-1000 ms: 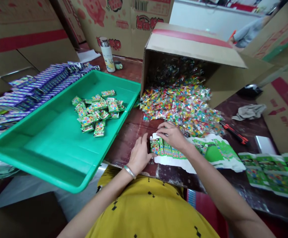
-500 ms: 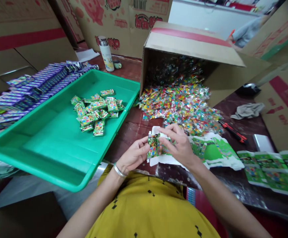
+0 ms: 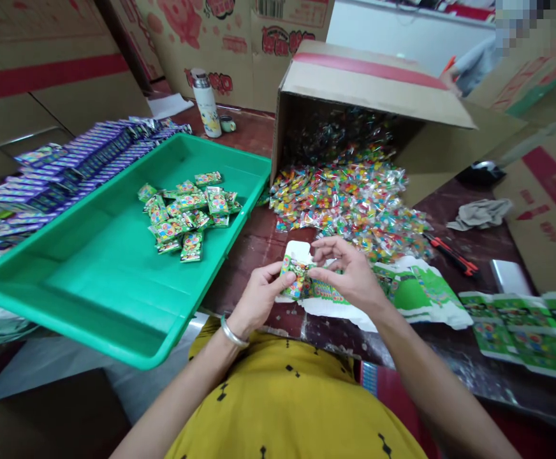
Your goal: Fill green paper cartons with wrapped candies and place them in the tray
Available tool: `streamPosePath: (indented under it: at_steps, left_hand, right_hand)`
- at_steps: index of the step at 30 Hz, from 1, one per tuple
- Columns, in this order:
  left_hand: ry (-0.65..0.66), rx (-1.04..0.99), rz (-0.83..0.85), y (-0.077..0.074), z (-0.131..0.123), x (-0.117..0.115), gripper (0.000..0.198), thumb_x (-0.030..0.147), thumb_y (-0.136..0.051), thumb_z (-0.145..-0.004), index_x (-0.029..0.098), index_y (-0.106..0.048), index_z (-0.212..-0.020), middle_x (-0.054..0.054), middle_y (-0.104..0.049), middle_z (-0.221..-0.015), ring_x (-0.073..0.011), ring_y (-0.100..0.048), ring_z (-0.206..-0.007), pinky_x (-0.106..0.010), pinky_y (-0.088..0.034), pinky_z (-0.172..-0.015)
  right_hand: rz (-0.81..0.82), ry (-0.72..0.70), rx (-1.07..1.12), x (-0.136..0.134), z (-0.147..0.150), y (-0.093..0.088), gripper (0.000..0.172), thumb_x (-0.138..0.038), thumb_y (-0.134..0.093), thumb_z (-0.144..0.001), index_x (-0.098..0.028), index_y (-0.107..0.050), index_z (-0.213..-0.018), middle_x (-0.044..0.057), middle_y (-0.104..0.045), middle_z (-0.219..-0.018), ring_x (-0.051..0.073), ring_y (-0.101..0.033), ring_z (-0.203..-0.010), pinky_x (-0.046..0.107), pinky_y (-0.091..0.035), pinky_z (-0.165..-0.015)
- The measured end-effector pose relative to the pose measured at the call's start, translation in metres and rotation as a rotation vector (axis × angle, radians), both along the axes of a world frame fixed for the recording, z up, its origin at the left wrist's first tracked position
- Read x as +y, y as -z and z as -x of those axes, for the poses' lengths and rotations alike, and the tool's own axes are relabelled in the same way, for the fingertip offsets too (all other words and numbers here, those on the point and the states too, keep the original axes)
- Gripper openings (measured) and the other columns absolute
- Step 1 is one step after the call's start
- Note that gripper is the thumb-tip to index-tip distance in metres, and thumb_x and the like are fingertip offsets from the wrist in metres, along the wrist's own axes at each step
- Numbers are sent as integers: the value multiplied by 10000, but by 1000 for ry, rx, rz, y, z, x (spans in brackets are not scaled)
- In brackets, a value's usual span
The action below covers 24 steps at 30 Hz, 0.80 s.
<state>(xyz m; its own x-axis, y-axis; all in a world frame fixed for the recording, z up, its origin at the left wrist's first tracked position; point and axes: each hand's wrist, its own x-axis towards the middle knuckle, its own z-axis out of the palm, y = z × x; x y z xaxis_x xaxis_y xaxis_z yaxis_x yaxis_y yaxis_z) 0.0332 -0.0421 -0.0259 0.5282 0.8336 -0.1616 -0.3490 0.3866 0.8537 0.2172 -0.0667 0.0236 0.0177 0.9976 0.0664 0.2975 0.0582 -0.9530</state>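
My left hand (image 3: 259,294) is closed around a small green printed carton (image 3: 297,280), thumb across its front. The carton's white top flap (image 3: 298,250) stands up. At its right edge, my right hand (image 3: 347,271) has bent fingers spread apart, the thumb close to the carton's side; whether it touches is unclear. Flat green carton blanks (image 3: 416,290) lie on the table beneath and beyond my right wrist. Past my hands, a heap of clear-wrapped colourful candies (image 3: 345,197) spills from a tipped cardboard box (image 3: 368,83).
A green plastic tray (image 3: 91,274) on the left holds several filled-looking green cartons (image 3: 192,213). Purple packs (image 3: 81,162) are stacked behind it. A thermos (image 3: 206,105), a red-black cutter (image 3: 453,255), a grey cloth (image 3: 479,214) and more green blanks (image 3: 521,328) lie around. A person's sleeve (image 3: 476,67) shows behind.
The carton has tilted in my left hand and its white flap now shows more fully upright. My right fingers have lifted back from the carton's front and spread beside its right edge.
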Motion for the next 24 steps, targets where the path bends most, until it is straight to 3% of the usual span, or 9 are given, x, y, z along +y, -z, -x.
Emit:
streamPosePath:
  at_steps: [2,6,10,14,17,19,22,24]
  left_hand:
    - [-101,-15,11,2,-4,-1,281,301,-759,-779,144,-730,-1010,-47,-727,-927,-157,-645,-798,-277,-520,-754]
    - [-299,61,-25,4,-11,-7,250,280,-785,-744,146,-697,-935,-32,-723,-872,-152,-661,-766,-274,-543,-735]
    - [-453,151,-226,-1,-9,-11,567,237,-789,-740,235,-549,-1254,-34,-697,-997,-157,-687,-824,-272,-567,-752]
    - [-319,244,-343,-3,-1,-10,514,247,-709,-826,254,-547,-1314,-57,-665,-1168,-157,-684,-884,-259,-567,-776]
    - [-175,234,-346,-2,5,-7,387,249,-689,-844,216,-593,-1217,-48,-676,-1101,-156,-680,-859,-262,-565,-775]
    - [-99,222,-338,-1,6,-5,312,248,-672,-856,196,-600,-1155,-42,-672,-1033,-151,-675,-828,-267,-564,-769]
    - [-146,226,-350,1,3,-4,279,227,-668,-853,200,-580,-1117,-39,-633,-1047,-142,-656,-856,-259,-555,-778]
    - [-235,206,-340,3,0,-5,305,201,-692,-825,214,-545,-1092,-29,-599,-1053,-140,-639,-898,-246,-548,-777]
  right_hand:
    - [9,18,92,-4,10,15,302,-343,-775,-755,-220,-638,-994,24,-676,-907,176,-633,-805,264,-511,-638]
    - [-17,149,186,-8,26,39,166,-351,-689,-840,-214,-659,-929,13,-688,-822,164,-629,-717,286,-521,-663]
    - [-111,250,203,-4,34,45,292,-322,-709,-825,-242,-673,-1104,27,-714,-931,189,-658,-834,328,-536,-792]
    - [-186,229,158,-2,34,46,326,-296,-665,-863,-274,-647,-1188,28,-682,-996,181,-639,-875,328,-521,-830]
    - [-178,152,94,-1,30,46,160,-295,-606,-904,-256,-649,-1053,12,-647,-888,163,-616,-780,299,-512,-729]
    - [-196,123,35,0,27,45,66,-289,-606,-904,-234,-641,-912,25,-630,-912,175,-617,-840,299,-506,-743]
    - [-234,130,58,2,26,41,65,-276,-626,-891,-224,-623,-853,59,-610,-1074,214,-604,-1035,325,-506,-842]
    - [-232,147,157,5,27,39,70,-265,-643,-881,-240,-602,-932,50,-624,-1045,204,-619,-1005,329,-509,-847]
